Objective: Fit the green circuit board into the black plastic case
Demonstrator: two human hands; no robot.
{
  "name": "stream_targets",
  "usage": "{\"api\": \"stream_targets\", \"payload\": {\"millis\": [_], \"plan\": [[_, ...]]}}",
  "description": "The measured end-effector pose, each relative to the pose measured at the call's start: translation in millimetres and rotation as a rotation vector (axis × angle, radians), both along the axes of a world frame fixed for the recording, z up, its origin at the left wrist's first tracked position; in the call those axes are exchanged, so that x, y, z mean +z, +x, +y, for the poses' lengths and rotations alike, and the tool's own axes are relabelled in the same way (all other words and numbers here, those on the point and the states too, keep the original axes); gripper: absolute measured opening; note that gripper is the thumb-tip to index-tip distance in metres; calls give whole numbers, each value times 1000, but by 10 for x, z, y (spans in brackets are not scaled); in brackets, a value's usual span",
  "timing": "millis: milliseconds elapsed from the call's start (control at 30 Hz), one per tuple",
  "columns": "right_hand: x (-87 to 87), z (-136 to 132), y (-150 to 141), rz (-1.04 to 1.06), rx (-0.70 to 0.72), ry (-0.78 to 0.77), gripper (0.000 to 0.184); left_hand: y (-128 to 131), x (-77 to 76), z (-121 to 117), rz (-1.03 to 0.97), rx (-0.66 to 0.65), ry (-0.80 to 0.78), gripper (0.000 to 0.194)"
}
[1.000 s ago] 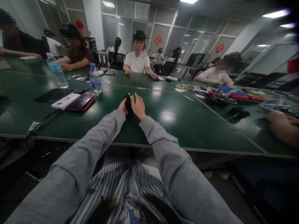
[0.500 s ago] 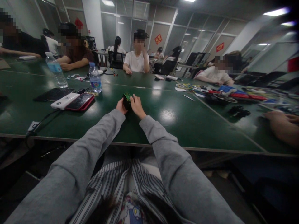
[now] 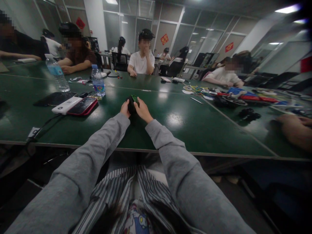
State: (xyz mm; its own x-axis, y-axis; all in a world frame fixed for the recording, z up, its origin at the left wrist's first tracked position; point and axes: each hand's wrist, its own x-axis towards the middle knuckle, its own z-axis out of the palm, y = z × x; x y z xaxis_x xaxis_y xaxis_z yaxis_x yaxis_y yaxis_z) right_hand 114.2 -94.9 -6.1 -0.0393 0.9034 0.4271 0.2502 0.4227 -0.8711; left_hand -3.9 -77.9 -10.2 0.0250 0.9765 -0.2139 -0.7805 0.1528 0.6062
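Observation:
Between my hands is a small black device with a green circuit board (image 3: 134, 98) showing on its upper right side. My left hand (image 3: 125, 108) grips its black left side with the fingers closed round it. My right hand (image 3: 143, 111) presses against the right side, thumb toward the black part and fingers behind the board. The device is tilted, held just above or on the green table (image 3: 175, 136); which of the two I cannot tell. Its underside and far side are hidden by my hands.
Left of my hands lie a red-edged phone (image 3: 83, 106), a white power bank (image 3: 65, 106) and a black flat case (image 3: 55, 98). Two water bottles (image 3: 98, 81) stand behind them. On the right are a pen (image 3: 196, 100), tangled cables (image 3: 198, 90) and another person's hand (image 3: 296, 130).
The device has turned in my hands: its green board faced up before and now faces more to the right, with more black side showing. Both hands stay in nearly the same place.

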Motion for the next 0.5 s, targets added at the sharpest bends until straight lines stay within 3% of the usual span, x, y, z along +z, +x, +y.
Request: {"api": "stream_targets", "payload": {"millis": [67,267,500], "plan": [[-1,-21,-7,-27,-5,-11,41,31,6,-10,28,84,3,39],[-44,-65,-57,-55,-62,-11,47,68,-4,14,87,150,23,32],[-59,-62,-129,-189,-54,30,67,2,-134,85,146,130,116,24]]}}
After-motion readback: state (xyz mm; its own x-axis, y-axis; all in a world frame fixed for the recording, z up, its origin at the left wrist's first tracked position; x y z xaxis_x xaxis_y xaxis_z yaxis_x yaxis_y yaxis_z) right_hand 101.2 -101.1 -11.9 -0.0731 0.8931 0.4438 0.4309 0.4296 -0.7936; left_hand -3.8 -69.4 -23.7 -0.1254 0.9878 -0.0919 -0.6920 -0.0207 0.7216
